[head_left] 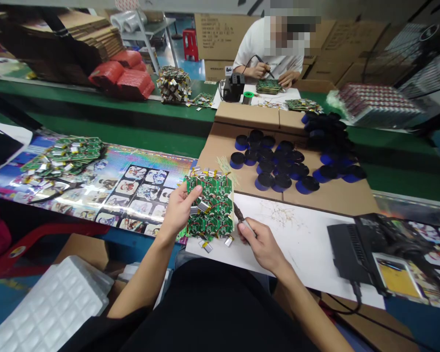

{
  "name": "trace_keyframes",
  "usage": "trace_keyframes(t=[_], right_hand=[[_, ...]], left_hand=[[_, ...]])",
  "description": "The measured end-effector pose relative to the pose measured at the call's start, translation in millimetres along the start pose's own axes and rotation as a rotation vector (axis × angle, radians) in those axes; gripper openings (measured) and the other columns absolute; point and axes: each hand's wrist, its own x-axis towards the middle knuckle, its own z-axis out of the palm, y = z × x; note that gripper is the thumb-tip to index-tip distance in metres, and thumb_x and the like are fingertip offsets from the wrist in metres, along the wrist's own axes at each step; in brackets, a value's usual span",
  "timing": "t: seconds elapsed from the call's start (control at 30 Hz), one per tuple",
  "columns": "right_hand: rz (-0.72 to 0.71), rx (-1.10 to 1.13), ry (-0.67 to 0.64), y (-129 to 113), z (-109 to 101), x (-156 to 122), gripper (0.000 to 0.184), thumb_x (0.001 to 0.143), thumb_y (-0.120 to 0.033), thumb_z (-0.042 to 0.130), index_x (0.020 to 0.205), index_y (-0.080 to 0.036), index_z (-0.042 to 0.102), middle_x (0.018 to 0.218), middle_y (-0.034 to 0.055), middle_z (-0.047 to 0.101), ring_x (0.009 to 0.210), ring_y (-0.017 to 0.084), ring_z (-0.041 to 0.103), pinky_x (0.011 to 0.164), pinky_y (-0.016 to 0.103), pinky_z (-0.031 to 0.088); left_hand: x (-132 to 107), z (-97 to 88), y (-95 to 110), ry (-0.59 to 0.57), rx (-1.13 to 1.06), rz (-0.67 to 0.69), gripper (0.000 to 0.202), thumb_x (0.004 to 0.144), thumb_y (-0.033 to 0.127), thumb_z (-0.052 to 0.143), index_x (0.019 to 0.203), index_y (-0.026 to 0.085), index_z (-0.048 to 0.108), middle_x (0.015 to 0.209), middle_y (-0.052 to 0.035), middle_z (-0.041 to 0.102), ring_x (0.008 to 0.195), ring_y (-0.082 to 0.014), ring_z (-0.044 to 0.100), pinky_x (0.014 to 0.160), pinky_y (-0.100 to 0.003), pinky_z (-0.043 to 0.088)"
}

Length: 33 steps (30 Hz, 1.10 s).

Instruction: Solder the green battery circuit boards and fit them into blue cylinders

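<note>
My left hand (pixel 179 209) grips the left side of a green circuit board panel (pixel 220 208), thumb on top. Small silver battery cells (pixel 204 206) with yellow ends and red wires lie on it and hang from its edges. Whether several panels are stacked there, I cannot tell. My right hand (pixel 259 240) is closed around a soldering iron (pixel 239 214), held at the panel's right edge with its tip pointing up and left. Contact between tip and board cannot be made out. White paper (pixel 278 244) lies beneath, scattered with thin wire bits.
Boards with cells (pixel 68 155) are piled at left beside cutters (pixel 56 191). Blue-black round parts (pixel 280 161) stand on cardboard (pixel 220 142) ahead. A black box (pixel 346 252) with a cable sits at right. Across the bench, a co-worker (pixel 247 46) holds an iron over boards (pixel 267 87).
</note>
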Motion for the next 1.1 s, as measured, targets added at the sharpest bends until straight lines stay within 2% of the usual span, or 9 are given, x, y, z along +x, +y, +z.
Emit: trace_keyframes(t=[0.1,0.27,0.33,0.43,0.63,0.77,0.9,0.97,1.1], right_hand=[[0.040,0.137,-0.024,2.6,3.2,-1.2,0.053,0.104,-0.063,0.051,0.071,-0.021,0.055,0.069,0.0006,0.054,0.067,0.016,0.050,0.067,0.031,0.041],[0.209,0.710,-0.229,3.1,9.0,-1.8,0.050,0.096,-0.070,0.058,0.083,-0.021,0.059,0.077,0.0028,0.059,0.064,0.018,0.056,0.056,0.031,0.046],[0.156,0.619,-0.219,2.3,6.3,-2.0,0.048,0.099,-0.067,0.057,0.084,-0.021,0.062,0.079,0.0037,0.062,0.070,0.019,0.059,0.063,0.033,0.048],[0.027,0.235,-0.141,3.0,-0.6,-4.6,0.047,0.105,-0.060,0.052,0.083,-0.020,0.065,0.084,0.0042,0.063,0.080,0.019,0.059,0.077,0.033,0.046],[0.025,-0.042,-0.044,10.4,-0.4,-14.4,0.052,0.106,-0.058,0.050,0.070,-0.021,0.053,0.073,0.0003,0.054,0.071,0.016,0.050,0.069,0.030,0.040],[0.160,0.354,-0.190,9.1,10.8,-16.8,0.053,0.101,-0.066,0.054,0.075,-0.020,0.058,0.071,0.0011,0.054,0.065,0.016,0.051,0.064,0.031,0.043],[0.319,0.880,-0.360,5.5,17.4,-15.3,0.054,0.091,-0.070,0.064,0.069,-0.023,0.048,0.075,0.0026,0.053,0.059,0.015,0.047,0.052,0.031,0.041],[0.314,0.833,-0.341,4.9,11.8,-7.0,0.053,0.090,-0.068,0.066,0.070,-0.022,0.050,0.073,0.0026,0.054,0.059,0.015,0.048,0.052,0.030,0.042],[0.162,0.280,-0.208,-1.2,-17.7,34.4,0.053,0.096,-0.068,0.056,0.075,-0.020,0.058,0.063,0.0005,0.056,0.057,0.015,0.053,0.057,0.029,0.042]], left_hand=[[0.6,3.8,0.7,0.006,-0.024,-0.022,0.033,0.083,0.049,0.083,0.088,0.019,0.070,0.079,0.0001,0.068,0.072,-0.0154,0.061,0.073,-0.027,0.048],[3.7,14.4,-1.0,-0.020,-0.124,-0.164,0.040,0.077,0.051,0.085,0.072,0.019,0.061,0.070,0.0010,0.063,0.067,-0.0158,0.059,0.068,-0.028,0.044],[5.3,15.4,-2.0,-0.015,-0.134,-0.164,0.039,0.076,0.050,0.086,0.073,0.019,0.061,0.069,0.0014,0.062,0.068,-0.0160,0.059,0.069,-0.028,0.045],[7.9,11.6,-1.9,0.023,-0.115,-0.075,0.037,0.077,0.048,0.086,0.077,0.019,0.063,0.072,0.0014,0.062,0.071,-0.0153,0.059,0.072,-0.028,0.046],[11.5,4.1,2.2,0.053,-0.068,0.007,0.035,0.080,0.050,0.084,0.083,0.019,0.068,0.075,0.0002,0.064,0.072,-0.0160,0.061,0.073,-0.029,0.049],[12.3,6.5,2.8,0.058,-0.091,-0.037,0.040,0.076,0.051,0.086,0.075,0.020,0.063,0.070,0.0005,0.063,0.069,-0.0168,0.062,0.067,-0.029,0.048],[13.4,0.4,0.0,0.094,-0.186,-0.162,0.039,0.073,0.050,0.088,0.074,0.020,0.063,0.067,0.0005,0.064,0.066,-0.0176,0.064,0.061,-0.028,0.047],[13.2,-7.9,-0.2,0.164,-0.224,-0.162,0.039,0.070,0.047,0.091,0.074,0.019,0.064,0.068,0.0016,0.066,0.062,-0.0143,0.062,0.060,-0.026,0.047],[8.8,-27.2,3.1,0.237,-0.293,-0.182,0.042,0.064,0.046,0.095,0.082,0.019,0.068,0.071,0.0026,0.069,0.061,-0.0123,0.064,0.061,-0.024,0.050]])
